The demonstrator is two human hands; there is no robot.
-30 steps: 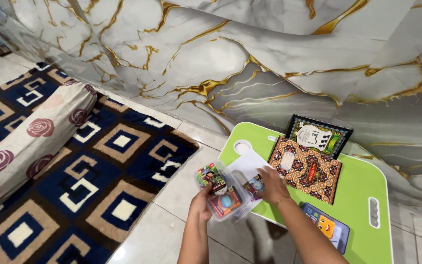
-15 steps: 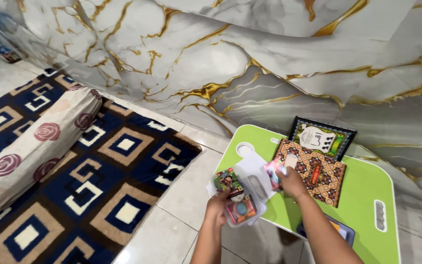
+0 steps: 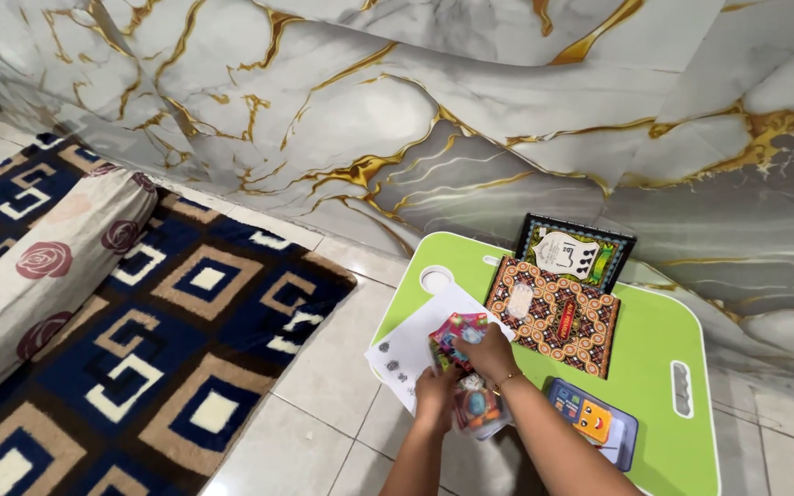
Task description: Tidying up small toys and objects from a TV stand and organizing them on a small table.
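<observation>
While both hands meet at the near-left edge of the lime green lap table, the left hand has its fingers curled round a clear plastic case w/ colourful stuff inside, red and blue bits showing thru the plastic. Case hangs partly off the table edge, over the floor tiles.

Right hand sits just above it, fingers pinched on a bright pink/multicolour card, thumb side hidden so can't tell exactly how many fingers are on it. Thin bracelet on that wrist. Card is touching the top of the case, prob overlapping it a bit.

Under both hands is a white paper sheet w/ small dark prints, lying over the table corner and sticking out past it.

Other stuff on the table: a brown patterned book right next to the right hand, a dark-framed book w/ green cover leaning behind it by the marble-look wall, and a blue/orange toy phone thing near the right forearm. Round cup recess at the table's far-left corner.

Off to the left: blue/beige geometric rug and a rose-print bolster lying on it, well apart from the hands.
</observation>
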